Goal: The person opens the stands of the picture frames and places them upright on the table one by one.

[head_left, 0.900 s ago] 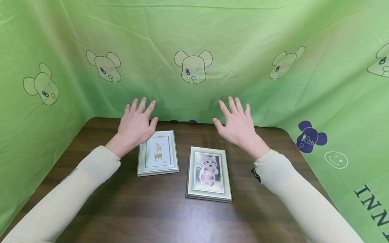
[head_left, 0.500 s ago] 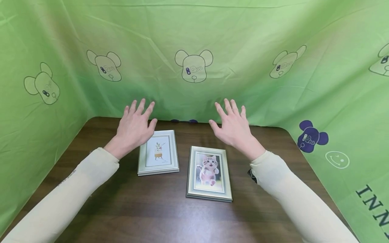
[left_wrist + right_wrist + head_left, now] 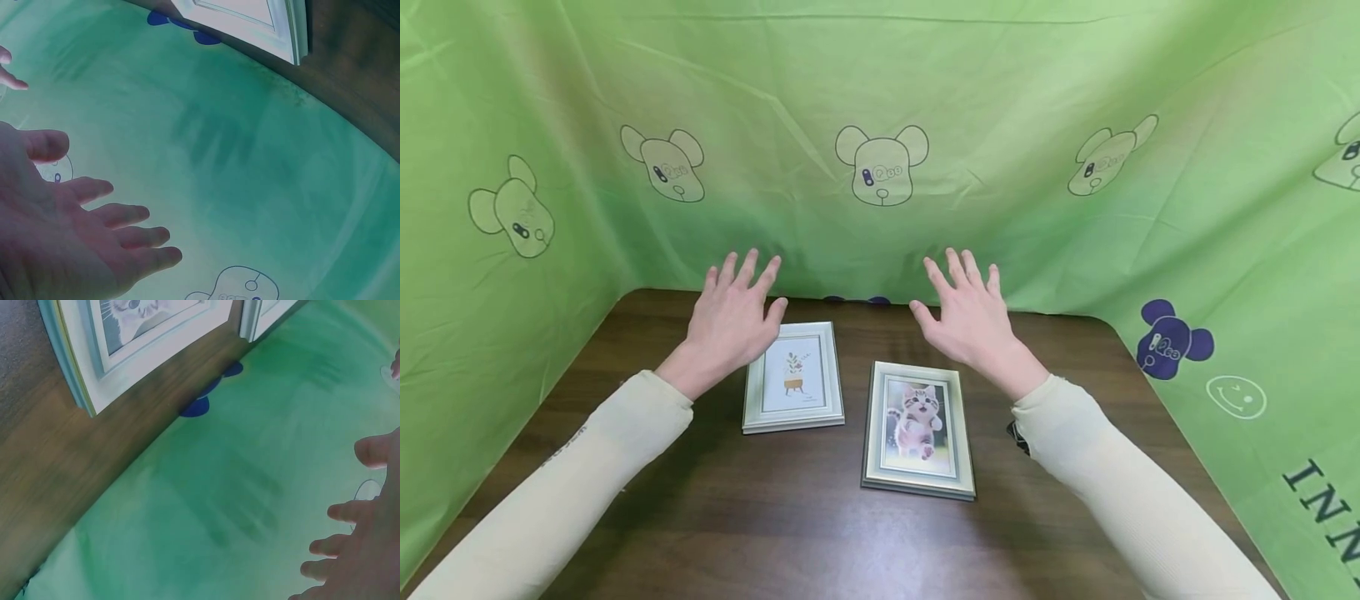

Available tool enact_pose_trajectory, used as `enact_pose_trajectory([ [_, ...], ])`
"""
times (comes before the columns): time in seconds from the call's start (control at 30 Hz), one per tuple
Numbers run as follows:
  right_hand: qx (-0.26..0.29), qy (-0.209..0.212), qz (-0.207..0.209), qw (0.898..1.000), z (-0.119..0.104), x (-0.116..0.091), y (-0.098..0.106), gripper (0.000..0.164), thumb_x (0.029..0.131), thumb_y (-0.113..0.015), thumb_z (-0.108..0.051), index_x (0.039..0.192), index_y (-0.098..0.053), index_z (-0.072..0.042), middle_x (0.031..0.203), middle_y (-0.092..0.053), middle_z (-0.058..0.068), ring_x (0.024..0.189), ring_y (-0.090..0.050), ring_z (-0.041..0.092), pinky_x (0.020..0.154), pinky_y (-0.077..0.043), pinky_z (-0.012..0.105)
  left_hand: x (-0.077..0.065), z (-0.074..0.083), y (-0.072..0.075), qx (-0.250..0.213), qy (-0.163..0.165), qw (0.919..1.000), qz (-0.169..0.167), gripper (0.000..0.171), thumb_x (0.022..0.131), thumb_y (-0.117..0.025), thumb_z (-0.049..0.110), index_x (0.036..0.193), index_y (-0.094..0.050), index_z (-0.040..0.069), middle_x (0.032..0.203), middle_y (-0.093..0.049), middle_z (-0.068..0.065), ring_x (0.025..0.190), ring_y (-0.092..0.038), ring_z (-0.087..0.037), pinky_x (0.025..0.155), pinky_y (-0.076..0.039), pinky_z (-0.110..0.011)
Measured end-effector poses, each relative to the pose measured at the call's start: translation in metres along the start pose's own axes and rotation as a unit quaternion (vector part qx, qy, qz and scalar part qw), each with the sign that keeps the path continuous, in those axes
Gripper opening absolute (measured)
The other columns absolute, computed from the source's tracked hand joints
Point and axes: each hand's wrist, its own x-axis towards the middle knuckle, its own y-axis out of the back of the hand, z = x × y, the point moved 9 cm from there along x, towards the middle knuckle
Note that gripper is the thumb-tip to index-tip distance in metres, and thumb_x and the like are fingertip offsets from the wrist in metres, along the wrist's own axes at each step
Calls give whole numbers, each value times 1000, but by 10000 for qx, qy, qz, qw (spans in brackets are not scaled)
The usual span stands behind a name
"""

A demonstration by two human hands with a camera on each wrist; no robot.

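Observation:
Two picture frames lie face up on the dark wooden table [image 3: 760, 517]. The left one, a plant picture frame [image 3: 805, 408], shows a potted plant on white; its upper left corner is hidden behind my left hand [image 3: 730, 321]. A kitten picture frame [image 3: 917, 429] lies to its right and nearer to me. My left hand hovers with spread, straight fingers and holds nothing. Above and beyond the kitten frame, my right hand [image 3: 970, 321] is likewise raised, fingers spread, holding nothing. Both wrist views show the palms facing the green cloth, with hand shadows on it.
A green cloth backdrop [image 3: 880, 75] with printed bear heads hangs along the table's far edge and both sides. A small black object [image 3: 1017, 437] shows beside the right sleeve cuff.
My right hand has drifted left and slightly down, toward the middle. My left hand stays nearly in place. Both picture frames lie where they were.

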Motion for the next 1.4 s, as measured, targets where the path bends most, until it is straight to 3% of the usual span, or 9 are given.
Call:
enact_pose_trajectory([
  [0.4,47,75,-11,10000,-13,-4,-5,69,95,-33,-57,152,-23,-20,155,-15,17,143,-6,34,109,3,61,-7,-1,-6,-123,67,9999,-81,61,99,-29,46,152,-21,16,154,-18,-19,140,-11,-43,111,-8,-58],
  [0.8,10,252,52,9997,-24,-4,-9,68,94,-36,-56,151,-27,-19,154,-18,17,142,-10,35,108,-6,62,-14,-7,-10,-175,132,9997,-103,61,99,-30,44,152,-22,15,154,-17,-20,139,-12,-44,110,-11,-58],
  [1.4,3,336,26,9994,-31,-7,-19,68,94,-36,-55,151,-27,-19,154,-21,16,142,-12,34,110,-4,60,-22,-12,-12,-111,111,9998,-75,61,99,-35,40,151,-25,11,152,-23,-22,138,-15,-44,109,-14,-59],
])
